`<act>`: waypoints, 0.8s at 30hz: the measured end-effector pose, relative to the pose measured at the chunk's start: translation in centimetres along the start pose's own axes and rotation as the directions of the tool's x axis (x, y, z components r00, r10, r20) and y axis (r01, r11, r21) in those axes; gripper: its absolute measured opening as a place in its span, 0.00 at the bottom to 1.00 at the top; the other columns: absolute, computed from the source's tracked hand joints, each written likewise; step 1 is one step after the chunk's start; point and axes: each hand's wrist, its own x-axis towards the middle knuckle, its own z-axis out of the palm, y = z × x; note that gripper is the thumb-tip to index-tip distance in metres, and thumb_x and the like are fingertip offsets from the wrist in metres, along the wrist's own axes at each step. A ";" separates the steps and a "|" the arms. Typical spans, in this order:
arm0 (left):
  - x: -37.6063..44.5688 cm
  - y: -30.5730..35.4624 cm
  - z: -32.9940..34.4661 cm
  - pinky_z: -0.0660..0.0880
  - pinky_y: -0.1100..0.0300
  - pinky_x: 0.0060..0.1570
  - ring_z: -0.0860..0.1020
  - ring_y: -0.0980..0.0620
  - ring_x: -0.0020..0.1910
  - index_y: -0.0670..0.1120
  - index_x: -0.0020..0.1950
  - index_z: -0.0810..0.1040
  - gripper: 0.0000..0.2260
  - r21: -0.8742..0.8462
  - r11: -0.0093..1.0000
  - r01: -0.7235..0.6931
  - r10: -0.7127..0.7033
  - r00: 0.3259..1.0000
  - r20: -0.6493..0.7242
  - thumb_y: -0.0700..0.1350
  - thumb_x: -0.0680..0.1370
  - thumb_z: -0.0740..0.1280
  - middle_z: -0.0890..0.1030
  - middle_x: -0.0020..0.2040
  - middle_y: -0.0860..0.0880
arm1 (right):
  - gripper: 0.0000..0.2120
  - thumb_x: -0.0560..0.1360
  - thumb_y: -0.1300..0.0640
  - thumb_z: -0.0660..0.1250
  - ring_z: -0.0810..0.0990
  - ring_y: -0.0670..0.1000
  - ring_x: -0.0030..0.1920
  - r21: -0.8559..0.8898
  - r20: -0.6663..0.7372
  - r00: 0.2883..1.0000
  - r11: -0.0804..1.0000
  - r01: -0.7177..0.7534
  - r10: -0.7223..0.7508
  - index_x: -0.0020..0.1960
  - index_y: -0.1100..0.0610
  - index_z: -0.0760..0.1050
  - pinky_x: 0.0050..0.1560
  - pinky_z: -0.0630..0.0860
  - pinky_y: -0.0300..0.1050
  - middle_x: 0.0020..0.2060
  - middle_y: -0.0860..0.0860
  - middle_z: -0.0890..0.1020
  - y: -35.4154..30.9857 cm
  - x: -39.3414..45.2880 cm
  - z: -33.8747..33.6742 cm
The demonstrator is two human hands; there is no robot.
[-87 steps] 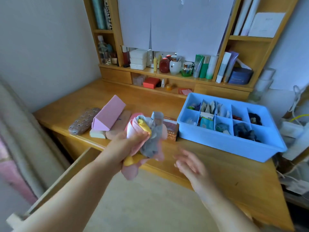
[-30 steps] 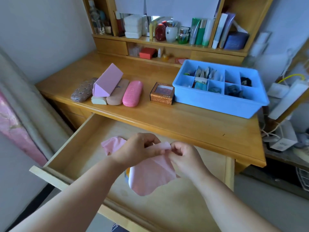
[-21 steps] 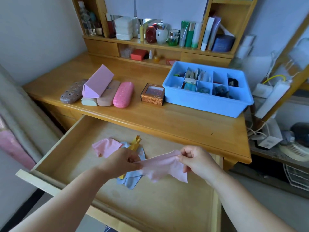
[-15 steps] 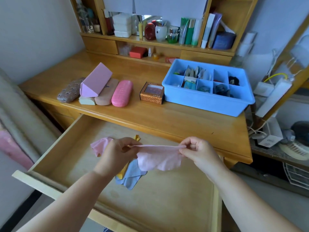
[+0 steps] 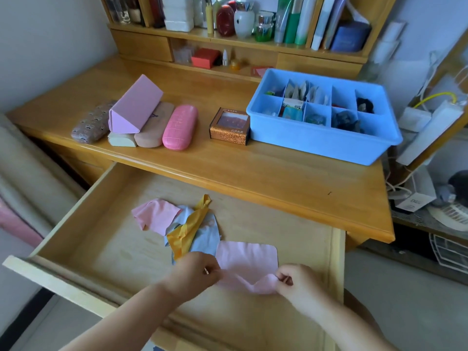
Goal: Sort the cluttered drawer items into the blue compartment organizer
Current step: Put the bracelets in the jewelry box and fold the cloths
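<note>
Head view, lower middle of the frame: the pale pink, thin square cloth (image 5: 247, 264) now lies mostly flat on the floor of the open wooden drawer (image 5: 114, 239), where half a second ago it hung stretched in the air between both hands. The left hand (image 5: 195, 274) pinches its near left corner and the right hand (image 5: 295, 281) pinches its near right corner, so the near edge rises in a small ripple while the far edge rests on the wood. That reads as smoothing the cloth for folding, which it likely needs before it fits a compartment. Just beyond the left hand, touching the cloth's left edge, a light blue cloth (image 5: 205, 234) lies under a crumpled yellow cloth (image 5: 188, 228), and a second, deeper pink cloth (image 5: 155, 215) sits to their upper left; these three are still unsorted. At upper right, on the wooden desk top (image 5: 266, 171), the blue plastic compartment organizer (image 5: 316, 143) already holds small items in most sections.
</note>
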 end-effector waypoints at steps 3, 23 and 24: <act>1.7 0.1 0.1 0.66 0.71 0.31 0.73 0.62 0.30 0.57 0.30 0.72 0.14 -0.059 0.995 0.081 -0.087 0.991 -0.103 0.47 0.74 0.69 0.77 0.29 0.59 | 0.15 0.72 0.56 0.67 0.65 0.43 0.26 0.114 -0.123 0.988 0.990 -0.084 0.098 0.29 0.53 0.69 0.28 0.59 0.37 0.23 0.44 0.69 -0.3 1.6 -0.5; 6.3 0.4 1.7 0.69 0.60 0.38 0.78 0.48 0.46 0.50 0.59 0.72 0.12 0.150 0.979 0.141 -0.113 0.977 -0.181 0.47 0.76 0.64 0.74 0.51 0.53 | 0.03 0.75 0.56 0.64 0.75 0.50 0.36 -0.008 -0.263 0.948 0.982 -0.189 0.180 0.43 0.51 0.71 0.34 0.67 0.43 0.37 0.46 0.78 -0.6 5.4 1.0; 6.5 0.5 1.6 0.71 0.59 0.41 0.78 0.47 0.49 0.50 0.62 0.70 0.14 0.189 0.973 0.132 -0.103 0.982 -0.157 0.47 0.76 0.64 0.72 0.56 0.52 | 0.03 0.75 0.56 0.63 0.77 0.50 0.43 -0.095 -0.270 0.950 0.977 -0.189 0.158 0.48 0.51 0.71 0.37 0.67 0.43 0.44 0.46 0.78 -0.7 5.5 0.9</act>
